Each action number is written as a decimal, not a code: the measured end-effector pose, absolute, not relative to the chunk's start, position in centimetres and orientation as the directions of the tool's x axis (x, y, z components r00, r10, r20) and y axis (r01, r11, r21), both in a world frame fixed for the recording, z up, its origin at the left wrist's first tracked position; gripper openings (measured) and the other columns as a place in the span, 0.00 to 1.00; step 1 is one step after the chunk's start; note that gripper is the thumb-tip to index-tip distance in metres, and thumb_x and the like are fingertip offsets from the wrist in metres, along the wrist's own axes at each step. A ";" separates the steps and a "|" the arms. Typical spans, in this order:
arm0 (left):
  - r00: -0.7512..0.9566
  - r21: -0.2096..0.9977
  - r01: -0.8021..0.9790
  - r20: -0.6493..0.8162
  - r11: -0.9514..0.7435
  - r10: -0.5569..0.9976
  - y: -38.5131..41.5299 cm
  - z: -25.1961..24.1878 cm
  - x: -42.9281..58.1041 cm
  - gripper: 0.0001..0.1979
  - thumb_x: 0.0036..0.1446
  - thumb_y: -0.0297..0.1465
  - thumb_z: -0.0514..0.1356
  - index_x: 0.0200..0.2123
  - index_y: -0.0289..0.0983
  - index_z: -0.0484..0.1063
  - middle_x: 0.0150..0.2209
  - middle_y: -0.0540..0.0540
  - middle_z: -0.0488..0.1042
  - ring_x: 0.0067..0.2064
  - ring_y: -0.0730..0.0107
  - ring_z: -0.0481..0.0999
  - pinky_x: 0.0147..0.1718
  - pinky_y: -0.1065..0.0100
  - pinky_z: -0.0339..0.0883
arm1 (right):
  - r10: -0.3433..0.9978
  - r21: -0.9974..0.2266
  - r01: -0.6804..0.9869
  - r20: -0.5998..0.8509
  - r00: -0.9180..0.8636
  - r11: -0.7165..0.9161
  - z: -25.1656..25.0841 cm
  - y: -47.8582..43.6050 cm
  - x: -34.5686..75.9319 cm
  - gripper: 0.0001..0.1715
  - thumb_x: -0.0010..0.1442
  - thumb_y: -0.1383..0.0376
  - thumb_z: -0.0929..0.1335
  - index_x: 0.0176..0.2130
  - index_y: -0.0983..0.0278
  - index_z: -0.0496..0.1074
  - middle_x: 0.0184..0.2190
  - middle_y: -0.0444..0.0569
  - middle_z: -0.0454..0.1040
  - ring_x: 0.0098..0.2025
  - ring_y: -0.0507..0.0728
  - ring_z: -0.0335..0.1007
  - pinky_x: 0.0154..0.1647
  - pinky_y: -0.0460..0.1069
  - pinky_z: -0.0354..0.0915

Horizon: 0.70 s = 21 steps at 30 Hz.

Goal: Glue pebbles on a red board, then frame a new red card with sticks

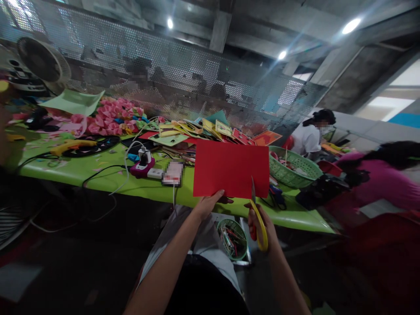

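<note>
Table [187, 188], green, glossy: is running across the view, its front edge facing the wearer.

Left end: yellow tool [72, 146] is lying against a black disc [108, 142]; a black object [39, 118], kind unclear, is sitting behind them.

Left rear: pink petals [114, 116] are lying in a broad heap; a pale green sheet [74, 103] is curling up beside them.

Centre front: purple power strip [143, 169] is holding a white plug [144, 155]; a phone [173, 173], its surface blurred, is lying just to the right.

Centre rear: yellow, red and orange cards [223, 128] are overlapping in a loose pile.

Right: green basket [295, 173], with openwork sides, is standing near the end.
</note>
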<state>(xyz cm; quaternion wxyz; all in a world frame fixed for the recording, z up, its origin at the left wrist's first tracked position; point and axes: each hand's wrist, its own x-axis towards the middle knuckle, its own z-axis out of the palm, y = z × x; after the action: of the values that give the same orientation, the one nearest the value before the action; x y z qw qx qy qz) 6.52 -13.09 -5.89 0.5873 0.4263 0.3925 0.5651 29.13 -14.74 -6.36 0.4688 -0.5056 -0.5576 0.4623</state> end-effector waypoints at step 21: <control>0.078 0.923 -0.385 0.046 -0.013 0.996 -13.3 -5.0 6.7 0.26 0.53 0.56 0.65 0.32 0.37 0.83 0.31 0.40 0.85 0.43 0.50 0.84 0.58 0.53 0.70 | 0.996 -0.981 0.175 0.086 -0.008 0.086 -6.2 -14.3 28.4 0.33 0.56 0.37 0.72 0.46 0.60 0.74 0.17 0.36 0.64 0.12 0.48 0.56 0.10 0.43 0.54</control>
<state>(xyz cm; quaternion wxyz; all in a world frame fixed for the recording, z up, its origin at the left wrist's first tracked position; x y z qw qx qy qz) 6.72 -13.33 -5.02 0.6016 0.4208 0.3629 0.5739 28.43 -14.27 -6.16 0.4749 -0.5200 -0.5633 0.4321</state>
